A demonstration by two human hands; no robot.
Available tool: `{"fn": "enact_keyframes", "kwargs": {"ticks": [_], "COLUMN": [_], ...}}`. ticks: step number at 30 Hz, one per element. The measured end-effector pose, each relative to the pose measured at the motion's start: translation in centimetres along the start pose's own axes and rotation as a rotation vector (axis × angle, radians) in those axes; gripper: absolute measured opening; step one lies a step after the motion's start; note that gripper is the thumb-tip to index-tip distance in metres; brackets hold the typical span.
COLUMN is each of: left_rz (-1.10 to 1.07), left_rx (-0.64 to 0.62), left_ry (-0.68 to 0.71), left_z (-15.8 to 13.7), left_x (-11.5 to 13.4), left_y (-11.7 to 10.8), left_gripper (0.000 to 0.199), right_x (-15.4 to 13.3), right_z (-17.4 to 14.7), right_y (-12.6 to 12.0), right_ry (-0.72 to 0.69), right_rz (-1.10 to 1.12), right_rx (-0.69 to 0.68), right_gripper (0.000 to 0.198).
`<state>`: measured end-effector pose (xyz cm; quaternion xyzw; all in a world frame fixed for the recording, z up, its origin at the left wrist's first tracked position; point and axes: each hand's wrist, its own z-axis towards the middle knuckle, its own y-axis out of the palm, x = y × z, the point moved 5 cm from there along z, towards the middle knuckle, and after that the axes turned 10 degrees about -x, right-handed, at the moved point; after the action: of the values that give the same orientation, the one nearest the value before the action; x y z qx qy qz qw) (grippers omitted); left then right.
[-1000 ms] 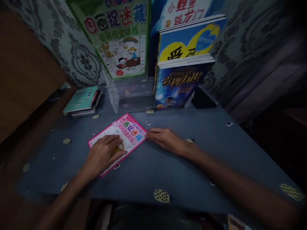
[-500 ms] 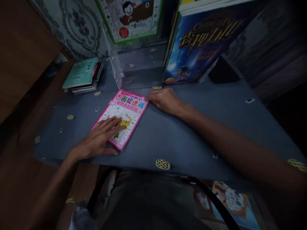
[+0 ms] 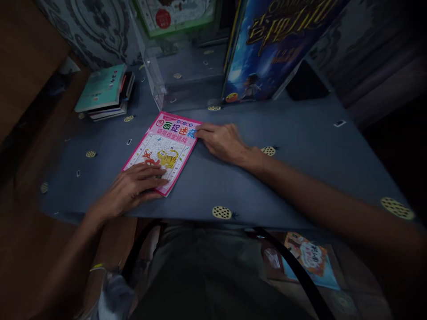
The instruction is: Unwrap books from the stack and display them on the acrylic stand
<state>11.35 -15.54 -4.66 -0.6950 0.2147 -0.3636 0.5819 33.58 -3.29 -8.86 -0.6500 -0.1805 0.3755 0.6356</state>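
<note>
A pink-bordered picture book (image 3: 170,144) lies on the cloth-covered table, its cover showing a fox, a tiger and colourful Chinese characters. My left hand (image 3: 135,184) rests over its lower part, fingers stretched out on the cover and the thumb by the bottom edge. At the top right corner, my right hand (image 3: 222,140) pinches the book between thumb and fingers. The cover's lower left part is hidden under my left hand.
Behind the book stands a clear plastic holder (image 3: 187,84) with a green-edged book (image 3: 180,20). A blue book (image 3: 256,66) stands upright to its right, beside a dark flat object (image 3: 307,82). Several books (image 3: 102,89) are stacked at the left. Below the table lies another book (image 3: 310,258).
My left hand has slid down towards the book's bottom edge, uncovering the fox. My right fingers have closed further over the top right corner. The view has shifted slightly.
</note>
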Motion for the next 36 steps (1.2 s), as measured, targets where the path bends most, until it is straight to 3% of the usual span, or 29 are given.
{"fn": "enact_keyframes", "kwargs": {"ticks": [7,13,31,36], "left_rz": [-0.058,-0.113,-0.140,-0.184], "left_rx": [0.128,0.197,0.096,0.108], "left_ry": [-0.018,-0.004,-0.033,-0.057], "left_z": [0.7,1.5,1.6,1.1], "left_x": [1.6,2.5,2.5,2.2], "left_y": [0.3,0.6,0.3,0.6], "left_gripper": [0.024,0.020,0.025,0.022], "right_x": [-6.2,-8.0,-8.1,-9.3], "right_z": [-2.0,-2.8,-2.9,-3.9], "right_y": [1.2,1.2,1.0,0.8], "right_ry": [-0.316,-0.329,-0.324,-0.469], "right_rz": [0.406,0.664,0.724,0.590], "right_rx": [0.093,0.070,0.087,0.023], "right_gripper": [0.034,0.034,0.029,0.029]}}
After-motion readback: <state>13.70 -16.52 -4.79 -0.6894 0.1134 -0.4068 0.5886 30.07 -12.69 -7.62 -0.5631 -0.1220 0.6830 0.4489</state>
